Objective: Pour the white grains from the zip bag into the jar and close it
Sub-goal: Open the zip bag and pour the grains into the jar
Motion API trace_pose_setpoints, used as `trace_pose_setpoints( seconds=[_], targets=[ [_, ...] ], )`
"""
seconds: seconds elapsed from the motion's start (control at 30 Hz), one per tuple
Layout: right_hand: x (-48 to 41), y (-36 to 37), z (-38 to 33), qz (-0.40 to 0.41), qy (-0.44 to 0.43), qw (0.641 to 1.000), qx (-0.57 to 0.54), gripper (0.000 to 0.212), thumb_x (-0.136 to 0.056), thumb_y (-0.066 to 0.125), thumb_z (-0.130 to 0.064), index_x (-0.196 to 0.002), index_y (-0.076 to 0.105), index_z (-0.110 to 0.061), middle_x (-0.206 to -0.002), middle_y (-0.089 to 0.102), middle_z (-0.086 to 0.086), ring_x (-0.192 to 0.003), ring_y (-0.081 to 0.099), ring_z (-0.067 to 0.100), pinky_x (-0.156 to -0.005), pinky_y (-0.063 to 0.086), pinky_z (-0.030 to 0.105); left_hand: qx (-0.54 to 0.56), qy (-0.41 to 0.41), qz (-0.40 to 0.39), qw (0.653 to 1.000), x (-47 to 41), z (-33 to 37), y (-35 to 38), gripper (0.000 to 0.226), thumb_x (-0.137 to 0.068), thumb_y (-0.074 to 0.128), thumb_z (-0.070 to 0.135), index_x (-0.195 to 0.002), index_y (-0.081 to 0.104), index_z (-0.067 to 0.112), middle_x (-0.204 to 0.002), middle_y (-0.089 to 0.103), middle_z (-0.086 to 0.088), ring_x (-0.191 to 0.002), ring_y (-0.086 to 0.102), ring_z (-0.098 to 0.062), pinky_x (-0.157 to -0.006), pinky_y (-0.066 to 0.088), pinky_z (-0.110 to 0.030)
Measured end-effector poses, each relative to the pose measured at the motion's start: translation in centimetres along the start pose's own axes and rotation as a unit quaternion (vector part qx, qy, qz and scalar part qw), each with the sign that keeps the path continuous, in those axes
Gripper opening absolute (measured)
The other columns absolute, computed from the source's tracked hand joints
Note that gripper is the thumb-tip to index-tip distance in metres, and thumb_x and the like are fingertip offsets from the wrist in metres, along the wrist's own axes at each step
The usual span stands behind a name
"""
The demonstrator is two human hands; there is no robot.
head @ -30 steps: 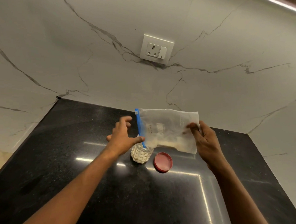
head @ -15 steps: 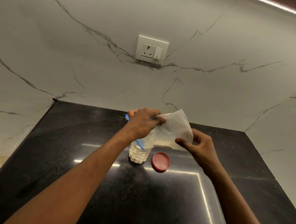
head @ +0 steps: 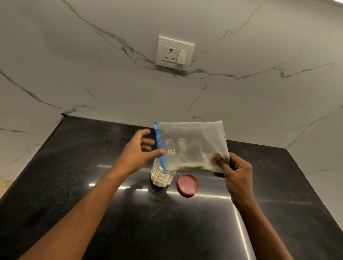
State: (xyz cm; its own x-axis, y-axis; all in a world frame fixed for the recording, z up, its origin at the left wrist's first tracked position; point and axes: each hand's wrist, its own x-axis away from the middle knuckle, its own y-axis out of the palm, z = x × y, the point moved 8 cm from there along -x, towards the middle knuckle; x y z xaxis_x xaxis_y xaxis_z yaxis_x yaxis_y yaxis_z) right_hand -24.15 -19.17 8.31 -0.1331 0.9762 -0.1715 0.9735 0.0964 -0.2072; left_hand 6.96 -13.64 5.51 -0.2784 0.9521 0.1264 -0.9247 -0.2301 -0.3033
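A clear zip bag (head: 191, 144) with a blue zip strip hangs sideways above the black counter (head: 105, 215), its mouth pointing down-left into the jar (head: 162, 178). The small clear jar stands upright and holds white grains almost to the top. A thin layer of grains lies along the bag's lower edge. My right hand (head: 233, 169) pinches the bag's bottom right corner. My left hand (head: 140, 150) is beside the zip strip, thumb touching the bag, fingers spread. The red lid (head: 188, 185) lies flat on the counter just right of the jar.
A marble wall rises behind the counter, with a white socket and switch (head: 175, 53) above the jar. The counter's left edge runs diagonally at the left, and a second marble wall bounds it on the right.
The bag was crumpled under my left hand half a second ago; now it hangs spread out again. My left hand has come off its top and sits by the zip strip.
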Motion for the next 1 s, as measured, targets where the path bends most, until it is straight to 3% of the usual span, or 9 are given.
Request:
trace_pose_setpoints(
  seconds=[0.07, 0.13, 0.27, 0.47, 0.77, 1.0],
  targets=[
    [0.1, 0.2, 0.3, -0.005, 0.006, 1.0, -0.011, 0.021, -0.093, 0.071, -0.032, -0.1, 0.077, -0.014, -0.098, 0.079, 0.005, -0.092, 0.078, 0.025, -0.071, 0.067, 0.037, -0.012, 0.006, -0.042, 0.999, 0.2, -0.6, 1.0, 0.058, -0.087, 0.086, 0.025, -0.14, 0.06, 0.021, -0.119, 0.077, 0.004, -0.11, 0.075, -0.013, -0.099, 0.062, -0.044],
    [0.1, 0.3, 0.4, -0.008, 0.008, 1.0, -0.026, 0.022, -0.091, 0.074, -0.031, -0.102, 0.078, -0.013, -0.099, 0.079, 0.007, -0.093, 0.078, 0.027, -0.072, 0.067, 0.037, -0.021, 0.019, -0.033, 0.999, 0.2, -0.7, 1.6, 0.035, -0.092, 0.081, 0.019, -0.126, 0.071, 0.019, -0.114, 0.079, 0.006, -0.104, 0.076, -0.008, -0.098, 0.063, -0.042],
    [-0.1, -0.5, -0.3, 0.013, -0.008, 0.999, -0.048, 0.011, -0.093, 0.076, -0.017, -0.102, 0.077, -0.011, -0.097, 0.079, 0.01, -0.092, 0.078, 0.03, -0.075, 0.067, 0.036, -0.002, 0.031, 0.006, 0.999, -0.4, -0.7, 1.6, 0.017, -0.096, 0.076, 0.016, -0.113, 0.078, 0.016, -0.107, 0.081, 0.004, -0.1, 0.076, -0.009, -0.095, 0.062, -0.035],
    [0.2, -0.1, -1.8, 0.02, -0.055, 0.998, -0.026, 0.008, -0.093, 0.075, -0.019, -0.099, 0.076, -0.014, -0.094, 0.077, 0.006, -0.089, 0.076, 0.024, -0.073, 0.064, 0.028, 0.041, 0.047, -0.005, 0.998, -0.7, -0.8, 1.8, 0.024, -0.101, 0.07, 0.013, -0.125, 0.072, 0.015, -0.118, 0.078, 0.004, -0.111, 0.072, -0.007, -0.087, 0.057, -0.018],
    [0.0, 0.9, -3.0, 0.001, -0.077, 0.997, 0.021, 0.015, -0.092, 0.074, -0.026, -0.101, 0.075, -0.014, -0.095, 0.076, 0.003, -0.09, 0.075, 0.023, -0.078, 0.065, 0.035, 0.04, 0.039, -0.015, 0.998, -0.8, -2.2, 2.1, 0.029, -0.101, 0.069, 0.011, -0.13, 0.069, 0.018, -0.115, 0.08, 0.001, -0.111, 0.074, -0.013, -0.099, 0.059, -0.035],
    [-0.5, 0.7, -3.4, 0.002, -0.063, 0.998, 0.028, 0.005, -0.097, 0.072, -0.016, -0.102, 0.074, -0.016, -0.093, 0.076, 0.001, -0.091, 0.074, 0.023, -0.081, 0.066, 0.038, 0.036, 0.032, -0.024, 0.999, -0.9, -2.5, 2.5, 0.031, -0.101, 0.07, 0.013, -0.131, 0.068, 0.021, -0.117, 0.078, 0.003, -0.112, 0.073, -0.013, -0.1, 0.059, -0.036]
  ],
)
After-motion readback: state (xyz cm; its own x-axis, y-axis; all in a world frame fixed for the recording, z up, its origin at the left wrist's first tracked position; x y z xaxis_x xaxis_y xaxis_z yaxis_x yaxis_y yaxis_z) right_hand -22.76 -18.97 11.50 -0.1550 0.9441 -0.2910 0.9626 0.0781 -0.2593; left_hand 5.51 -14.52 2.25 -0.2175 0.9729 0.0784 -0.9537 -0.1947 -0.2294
